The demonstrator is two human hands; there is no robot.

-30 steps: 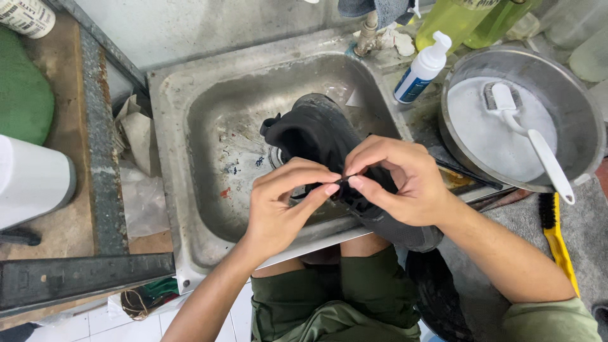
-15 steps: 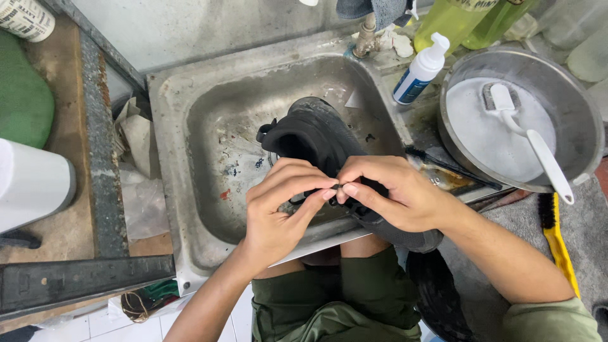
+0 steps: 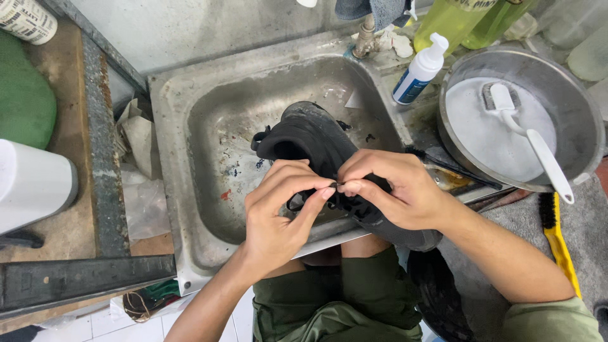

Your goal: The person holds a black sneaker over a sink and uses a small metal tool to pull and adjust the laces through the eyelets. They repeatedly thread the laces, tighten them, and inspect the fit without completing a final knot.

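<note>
A black shoe (image 3: 310, 136) lies over the front edge of a worn metal sink (image 3: 209, 126), its opening facing the far side. My left hand (image 3: 278, 215) and my right hand (image 3: 396, 190) meet above the shoe's laced part. The fingertips of both pinch a thin black lace (image 3: 335, 185) between them. My right hand also rests on the shoe's upper. The toe end of the shoe is hidden under my right hand.
A metal basin (image 3: 586, 120) of soapy water with a white brush (image 3: 529, 136) stands at right. A white pump bottle (image 3: 418, 69) and green bottles (image 3: 456, 22) stand behind the sink near the tap (image 3: 366, 35). A yellow-handled brush (image 3: 557, 234) lies at right. A white cylinder (image 3: 31, 183) sits at left.
The shoe has turned slightly in the sink and both hands have drawn closer together on the lace.
</note>
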